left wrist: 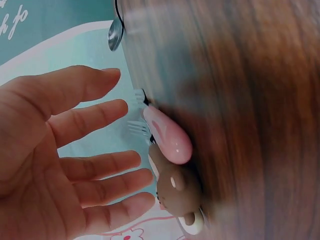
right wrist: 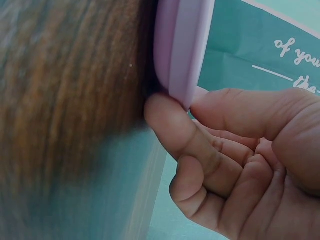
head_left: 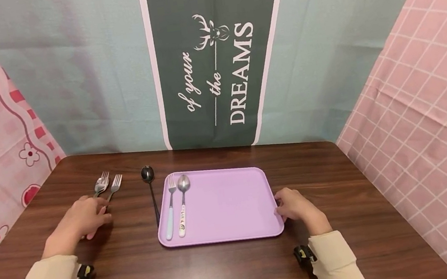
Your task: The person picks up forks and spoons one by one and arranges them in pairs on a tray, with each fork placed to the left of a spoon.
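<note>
My right hand point(head_left: 297, 206) pinches the right edge of a lilac tray point(head_left: 228, 201), thumb on top and forefinger under the rim in the right wrist view. A fork with a pale blue handle point(head_left: 169, 223) and a spoon with a patterned white handle point(head_left: 182, 219) lie side by side on the tray's left part. My left hand point(head_left: 84, 218), fingers spread and holding nothing, hovers by several pieces of cutlery at the left. Among them are a fork with a glossy pink handle point(left wrist: 170, 137), a piece with a brown animal-shaped handle point(left wrist: 175, 185) and a spoon point(head_left: 99, 188).
A long black spoon point(head_left: 148, 174) lies left of the tray, its handle end close against the tray's rim. The brown wooden table point(head_left: 242, 270) is bounded by a green cloth point(head_left: 112, 79) behind, with pink cloths at both sides.
</note>
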{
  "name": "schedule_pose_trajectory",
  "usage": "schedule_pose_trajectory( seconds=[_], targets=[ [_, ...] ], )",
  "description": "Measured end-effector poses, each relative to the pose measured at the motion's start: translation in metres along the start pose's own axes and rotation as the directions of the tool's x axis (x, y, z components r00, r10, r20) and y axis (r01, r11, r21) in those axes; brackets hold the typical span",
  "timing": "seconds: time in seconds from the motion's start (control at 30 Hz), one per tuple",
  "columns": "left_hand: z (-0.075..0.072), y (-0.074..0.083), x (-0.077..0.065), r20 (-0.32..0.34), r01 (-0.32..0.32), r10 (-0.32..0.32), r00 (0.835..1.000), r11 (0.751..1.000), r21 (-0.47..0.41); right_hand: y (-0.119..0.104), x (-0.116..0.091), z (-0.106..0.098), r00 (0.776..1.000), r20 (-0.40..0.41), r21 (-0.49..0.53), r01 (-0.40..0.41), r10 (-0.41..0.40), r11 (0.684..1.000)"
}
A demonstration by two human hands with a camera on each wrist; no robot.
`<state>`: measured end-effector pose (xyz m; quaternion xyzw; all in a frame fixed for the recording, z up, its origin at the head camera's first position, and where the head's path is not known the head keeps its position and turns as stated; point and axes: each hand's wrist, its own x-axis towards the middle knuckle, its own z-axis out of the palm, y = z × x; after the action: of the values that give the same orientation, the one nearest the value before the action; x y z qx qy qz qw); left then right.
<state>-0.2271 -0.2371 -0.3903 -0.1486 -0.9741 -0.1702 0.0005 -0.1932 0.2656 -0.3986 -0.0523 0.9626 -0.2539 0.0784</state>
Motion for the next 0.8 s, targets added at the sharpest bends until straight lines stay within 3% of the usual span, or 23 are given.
schedule_pose_trajectory(
  seconds=[0.3,0.53,0.8],
  targets=[
    [-0.0008,-0.0059,-0.0054,0.094,0.053,-0.045,0.995,0.995,-0.090,-0.0002,0.0015,-0.0016,1.000,0.010,-0.008,-0.007,0.007,1.000],
    [-0.0019,-0.0093,-0.0037,0.051,0.065,-0.066,0.997,0.998,0.018,-0.0002,0.0030,-0.0022,1.000,0.015,0.002,-0.006,0.006,1.000],
    [-0.0042,-0.0105,-0.0033,0.055,0.074,-0.076,0.996,0.997,0.032,0.0006,0.0036,-0.0033,1.000,0.014,-0.004,-0.009,0.009,1.000]
  ],
)
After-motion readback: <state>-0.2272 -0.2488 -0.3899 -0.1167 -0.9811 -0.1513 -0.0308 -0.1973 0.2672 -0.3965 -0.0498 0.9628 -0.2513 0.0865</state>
